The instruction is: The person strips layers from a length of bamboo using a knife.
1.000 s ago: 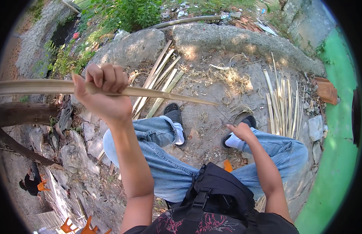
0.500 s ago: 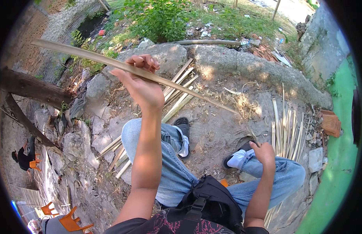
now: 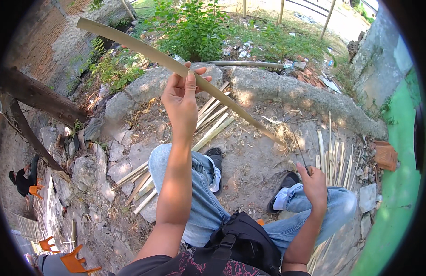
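My left hand (image 3: pixel 181 101) is raised in front of me, its thumb and fingers pinched on a long, flat bamboo strip (image 3: pixel 139 46). The strip slants from the upper left down toward the middle right, its broad pale face turned to me. Near my right knee, my right hand (image 3: pixel 315 186) is closed around the handle of a knife. The knife's thin dark blade (image 3: pixel 298 145) points up and away, apart from the strip. Curly pale shavings (image 3: pixel 281 133) lie on the ground around the strip's lower end.
Split bamboo strips (image 3: pixel 215 131) lie beside and under my left leg, and another bundle of strips (image 3: pixel 335 163) lies on the right. A low stone kerb (image 3: pixel 305 92) curves ahead. A green wall (image 3: pixel 401 152) stands right. A person (image 3: pixel 24 181) is at far left, near orange chairs (image 3: pixel 74 261).
My left hand has turned over and risen, showing the strip's broad face, and the strip's upper end has moved up and right. My right hand has tilted the knife upward.
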`<state>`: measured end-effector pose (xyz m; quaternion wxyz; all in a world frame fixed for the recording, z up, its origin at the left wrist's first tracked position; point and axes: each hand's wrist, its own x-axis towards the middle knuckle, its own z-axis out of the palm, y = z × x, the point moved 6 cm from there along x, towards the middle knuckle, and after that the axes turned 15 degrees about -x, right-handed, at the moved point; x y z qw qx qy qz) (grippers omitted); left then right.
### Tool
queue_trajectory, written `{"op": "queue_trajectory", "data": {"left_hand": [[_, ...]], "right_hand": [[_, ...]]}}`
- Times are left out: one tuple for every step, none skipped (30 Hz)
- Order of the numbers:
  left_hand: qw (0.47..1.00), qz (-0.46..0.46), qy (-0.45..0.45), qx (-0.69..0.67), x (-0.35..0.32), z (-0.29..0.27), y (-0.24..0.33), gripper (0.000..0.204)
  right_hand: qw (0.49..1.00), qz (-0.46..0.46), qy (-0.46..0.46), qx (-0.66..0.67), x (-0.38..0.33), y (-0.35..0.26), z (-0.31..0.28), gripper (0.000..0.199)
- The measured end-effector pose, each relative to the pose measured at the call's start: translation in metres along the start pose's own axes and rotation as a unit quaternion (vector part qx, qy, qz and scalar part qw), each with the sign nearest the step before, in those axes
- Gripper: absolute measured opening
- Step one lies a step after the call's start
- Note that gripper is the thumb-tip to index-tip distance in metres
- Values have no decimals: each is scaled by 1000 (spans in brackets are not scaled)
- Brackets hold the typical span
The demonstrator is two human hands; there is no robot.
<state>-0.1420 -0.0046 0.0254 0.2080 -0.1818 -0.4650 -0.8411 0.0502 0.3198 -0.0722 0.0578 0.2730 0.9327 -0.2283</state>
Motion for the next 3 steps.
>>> {"op": "queue_trajectory", "data": {"left_hand": [[1000,7,2,2,0,-2,2,31],[1000,-9,3,8,0,-4,1,33],[1000,-25,5,14,-1,-6,-1,35]], "right_hand": [[1000,-7,1,1,1,-3,2,56],[1000,-8,-11,2,1,-5,5,56],[1000,-7,-24,2,1,-7,8,56]]}}
